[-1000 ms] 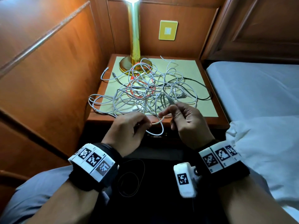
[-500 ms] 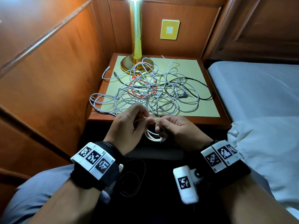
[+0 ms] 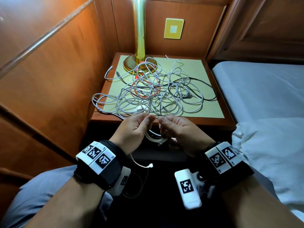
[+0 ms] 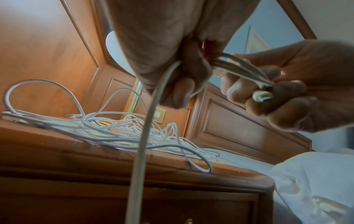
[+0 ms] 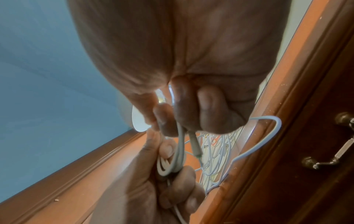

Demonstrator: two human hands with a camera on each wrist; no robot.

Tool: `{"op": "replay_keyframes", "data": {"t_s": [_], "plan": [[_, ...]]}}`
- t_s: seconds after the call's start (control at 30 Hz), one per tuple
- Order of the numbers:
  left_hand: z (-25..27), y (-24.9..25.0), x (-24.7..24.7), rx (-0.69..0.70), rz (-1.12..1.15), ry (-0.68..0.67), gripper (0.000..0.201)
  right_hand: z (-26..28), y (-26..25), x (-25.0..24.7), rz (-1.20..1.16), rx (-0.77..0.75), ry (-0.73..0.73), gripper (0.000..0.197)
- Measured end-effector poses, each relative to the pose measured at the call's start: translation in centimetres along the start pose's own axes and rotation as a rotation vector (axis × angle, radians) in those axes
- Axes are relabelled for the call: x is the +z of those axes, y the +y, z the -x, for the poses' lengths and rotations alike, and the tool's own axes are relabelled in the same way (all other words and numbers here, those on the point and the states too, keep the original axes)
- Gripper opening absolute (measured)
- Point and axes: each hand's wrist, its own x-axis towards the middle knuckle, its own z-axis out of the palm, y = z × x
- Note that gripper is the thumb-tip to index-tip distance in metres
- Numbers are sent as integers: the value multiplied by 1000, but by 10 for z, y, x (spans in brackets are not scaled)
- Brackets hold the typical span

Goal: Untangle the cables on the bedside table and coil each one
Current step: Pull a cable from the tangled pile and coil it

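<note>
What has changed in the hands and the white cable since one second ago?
The single loop between the hands has grown into a small white coil. The right hand, which pinched a strand high at the table's edge, now holds the coil lower. The left hand still grips the cable. The tangle stayed on the bedside table.

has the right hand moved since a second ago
Yes. The right hand has dropped from over the bedside table front edge to just below it, closing toward the left hand on the white cable.

Both hands meet just in front of the wooden bedside table: the left hand and right hand grip a small coil of white cable. A tangle of white, red and black cables lies on the tabletop beside a gold lamp base
</note>
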Motion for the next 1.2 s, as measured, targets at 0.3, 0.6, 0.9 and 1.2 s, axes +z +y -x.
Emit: {"op": "replay_keyframes", "data": {"t_s": [0.3,0.6,0.9,1.2], "plan": [[-6,-1,-30,-54,-15,330,5,2,-11,-26,-448,-53,376,35],[3,7,-13,-50,-270,262,8,1,-6,-25,-253,-282,440,26],[8,18,-3,67,-79,12,22,1,5,-19,507,-366,329,19],[5,8,-11,77,-79,38,22,-1,5,-14,456,-125,80,36]]}}
